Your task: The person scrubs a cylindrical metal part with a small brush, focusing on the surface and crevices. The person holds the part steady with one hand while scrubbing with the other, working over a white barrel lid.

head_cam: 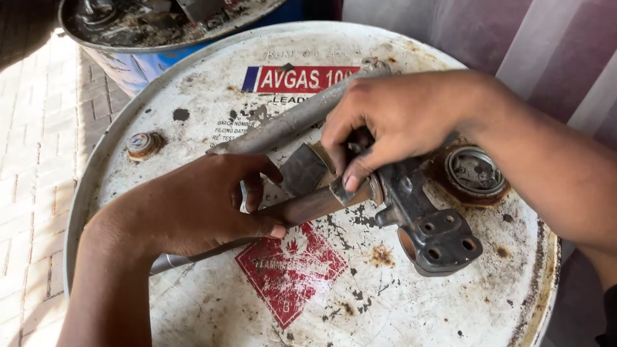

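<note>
While the left hand [193, 205] closed around the rusty tube [302, 207] at the drum lid's [398, 308] centre, the right hand [392, 122] pinched a strip of abrasive paper [307, 168] against it, toward one o'clock. The black bracket [432, 225] lay at four o'clock. Good sanding probably called for steady clamping and an evenly wrapped strip.

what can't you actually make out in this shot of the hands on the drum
Head view only:
- The rusty tube: its near stretch is hidden under the left hand.
- The grey strip: its far end is covered by the right hand.
- The black bracket: its underside faces the white drum lid.
- The blue drum: cut off by the top edge.
</note>
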